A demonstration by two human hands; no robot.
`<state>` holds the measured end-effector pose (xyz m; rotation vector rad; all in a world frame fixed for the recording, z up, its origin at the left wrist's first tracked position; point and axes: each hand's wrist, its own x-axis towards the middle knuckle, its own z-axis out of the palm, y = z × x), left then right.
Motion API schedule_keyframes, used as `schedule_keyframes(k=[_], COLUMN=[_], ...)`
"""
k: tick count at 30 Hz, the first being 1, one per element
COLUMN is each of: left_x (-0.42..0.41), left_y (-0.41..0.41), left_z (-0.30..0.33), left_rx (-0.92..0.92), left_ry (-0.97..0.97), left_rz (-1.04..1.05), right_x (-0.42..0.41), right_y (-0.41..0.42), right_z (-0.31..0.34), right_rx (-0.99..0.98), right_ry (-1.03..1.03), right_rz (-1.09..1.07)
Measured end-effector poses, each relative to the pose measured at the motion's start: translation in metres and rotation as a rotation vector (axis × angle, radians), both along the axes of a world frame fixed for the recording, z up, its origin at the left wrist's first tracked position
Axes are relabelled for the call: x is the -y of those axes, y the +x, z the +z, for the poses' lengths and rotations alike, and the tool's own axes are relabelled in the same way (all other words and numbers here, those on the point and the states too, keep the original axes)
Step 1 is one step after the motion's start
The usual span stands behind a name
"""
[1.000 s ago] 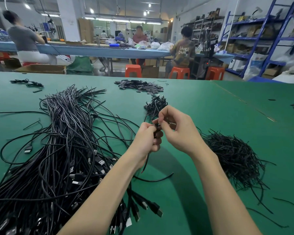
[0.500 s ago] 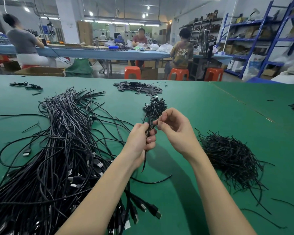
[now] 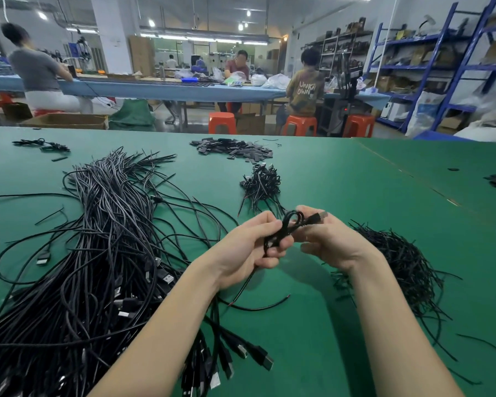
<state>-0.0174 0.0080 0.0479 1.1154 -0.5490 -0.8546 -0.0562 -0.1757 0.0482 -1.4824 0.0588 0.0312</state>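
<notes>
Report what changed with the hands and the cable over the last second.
The cable, earlier pinched between the fingertips of both hands, is now folded into loops gripped by the left hand. The right hand has turned palm up and holds the plug end. The big cable pile, the small bundle and the pile of ties lie unchanged.

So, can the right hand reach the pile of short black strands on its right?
Probably yes: the strand pile lies close beside the right hand, nothing between them, though that hand pinches the cable that the left hand also grips.
</notes>
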Motion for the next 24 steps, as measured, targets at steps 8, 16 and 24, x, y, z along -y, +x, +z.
schedule_keyframes(k=[8, 16, 24], left_x=[-0.004, 0.013, 0.006], left_y=[-0.003, 0.001, 0.024], left_z=[-0.001, -0.009, -0.007], left_rx=[0.094, 0.354, 0.096], left_ry=[0.196, 0.342, 0.057], left_rz=[-0.133, 0.168, 0.617], right_x=[0.015, -0.022, -0.055], right_y=[-0.008, -0.005, 0.009], right_z=[0.034, 0.061, 0.044], right_rx=[0.068, 0.144, 0.514], right_ry=[-0.417, -1.248, -1.241], right_rz=[0.334, -0.004, -0.255])
